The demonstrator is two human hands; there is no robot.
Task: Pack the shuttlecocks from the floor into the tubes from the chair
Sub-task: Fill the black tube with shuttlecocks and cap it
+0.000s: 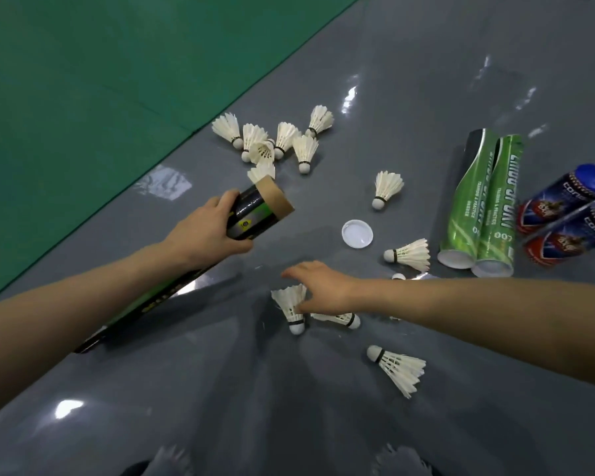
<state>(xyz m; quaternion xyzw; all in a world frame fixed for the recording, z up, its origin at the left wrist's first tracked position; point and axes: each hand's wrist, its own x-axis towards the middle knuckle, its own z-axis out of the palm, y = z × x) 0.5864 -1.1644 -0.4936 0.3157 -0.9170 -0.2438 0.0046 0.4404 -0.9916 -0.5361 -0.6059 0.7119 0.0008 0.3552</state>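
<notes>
My left hand (203, 231) wraps the dark tube (255, 214) tight, fingers over the top and thumb underneath, just behind its open cardboard mouth. I hold it slanted, mouth up and towards the pile, so a shuttlecock can slide straight in, I'd say. Its long body runs back under my forearm.

My right hand (320, 290) is down at the nearest shuttlecock (288, 298), which stands tilted on the grey floor (392, 80), cork down. My fingers are loosely apart and stretched forward above the feathers, with the thumb touching the skirt. They're not closed on it yet, and nothing is lifted. A second shuttlecock (340, 319) lies on its side just beside it, partly under my palm.

The white lid (357, 233) sits flat between my hands and the two green tubes (478, 207), off and out of the way. Two blue tubes (564, 214) lie beside those. The far cluster (272, 139) sits beyond the tube's mouth, near the green mat (83, 80). Most of the job looks to be ahead of me.
</notes>
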